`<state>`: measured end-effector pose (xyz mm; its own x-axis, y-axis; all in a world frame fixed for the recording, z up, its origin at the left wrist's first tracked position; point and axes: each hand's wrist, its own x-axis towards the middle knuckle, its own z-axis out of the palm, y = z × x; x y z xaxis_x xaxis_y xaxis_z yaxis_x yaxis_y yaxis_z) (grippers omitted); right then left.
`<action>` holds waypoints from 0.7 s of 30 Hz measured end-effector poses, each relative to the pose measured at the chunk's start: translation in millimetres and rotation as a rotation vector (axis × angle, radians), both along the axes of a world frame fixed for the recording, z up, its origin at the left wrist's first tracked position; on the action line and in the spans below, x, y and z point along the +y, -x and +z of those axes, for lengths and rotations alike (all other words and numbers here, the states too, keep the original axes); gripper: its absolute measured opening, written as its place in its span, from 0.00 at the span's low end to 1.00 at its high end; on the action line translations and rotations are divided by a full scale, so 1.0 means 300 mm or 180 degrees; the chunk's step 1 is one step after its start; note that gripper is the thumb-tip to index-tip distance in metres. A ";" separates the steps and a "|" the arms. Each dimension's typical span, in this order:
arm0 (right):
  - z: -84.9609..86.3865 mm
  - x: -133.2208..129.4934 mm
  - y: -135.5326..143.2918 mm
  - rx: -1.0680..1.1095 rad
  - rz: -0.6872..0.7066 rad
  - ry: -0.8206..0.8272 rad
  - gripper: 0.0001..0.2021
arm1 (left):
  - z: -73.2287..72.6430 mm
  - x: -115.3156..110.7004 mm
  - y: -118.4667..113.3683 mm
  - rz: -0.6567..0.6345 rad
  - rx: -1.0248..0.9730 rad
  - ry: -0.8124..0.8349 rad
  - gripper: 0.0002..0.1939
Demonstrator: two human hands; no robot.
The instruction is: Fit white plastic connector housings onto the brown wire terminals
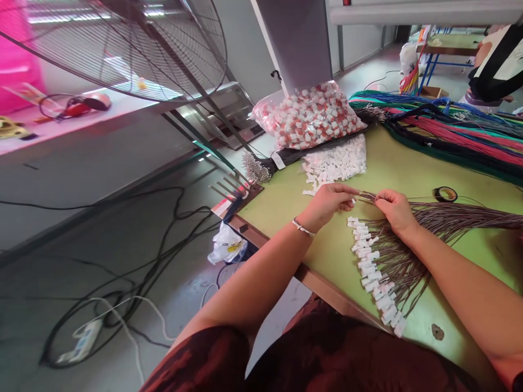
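Observation:
My left hand (330,203) is closed in a pinch, and a small white connector (353,201) shows at its fingertips. Close to its right, my right hand (395,211) grips a few thin brown wires (368,196) whose ends point toward the left fingers. Below both hands a slanting row of white connectors (371,270) lies on the green table (327,261), each joined to brown wires. The long wire bundle (461,215) runs off to the right edge. Beyond my left hand, loose white connectors spill from a clear plastic bag (347,158).
A larger bag of white-and-orange parts (312,117) stands behind, beside a dark wire bundle (294,155). Black tape (445,194) lies right of my hands. Coloured wires (445,136) cover the far right. A large fan (122,49) and floor cables (163,234) are at left.

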<state>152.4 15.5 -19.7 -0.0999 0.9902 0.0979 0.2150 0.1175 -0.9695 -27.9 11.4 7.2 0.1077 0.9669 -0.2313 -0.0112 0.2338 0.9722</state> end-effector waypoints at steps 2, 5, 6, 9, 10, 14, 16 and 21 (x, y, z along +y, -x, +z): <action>-0.002 -0.004 0.000 -0.0012 0.0022 -0.0041 0.07 | 0.002 -0.013 -0.013 0.0128 -0.0601 0.0312 0.05; -0.007 -0.006 0.003 0.0004 0.0079 -0.0095 0.07 | -0.005 -0.021 -0.021 0.0208 -0.1023 0.0584 0.04; -0.008 -0.006 0.004 0.0011 0.0101 -0.0105 0.07 | -0.009 -0.021 -0.022 0.0211 -0.1063 0.0626 0.05; -0.009 -0.006 0.009 -0.0002 0.0125 -0.0093 0.08 | -0.022 -0.020 -0.020 0.0227 -0.1059 0.0635 0.04; -0.009 -0.006 0.010 -0.0014 0.0126 -0.0085 0.08 | -0.026 -0.019 -0.019 0.0210 -0.1038 0.0620 0.04; -0.006 -0.006 0.014 -0.0075 0.0141 -0.0086 0.07 | -0.045 -0.015 -0.008 0.0071 -0.0922 0.0530 0.02; -0.003 -0.006 0.016 -0.0139 0.0122 -0.0091 0.06 | -0.051 -0.014 -0.001 0.0000 -0.0790 0.0425 0.03; 0.009 -0.010 0.016 -0.0374 -0.0026 -0.0018 0.06 | -0.055 -0.022 0.002 -0.0201 -0.0233 -0.0120 0.07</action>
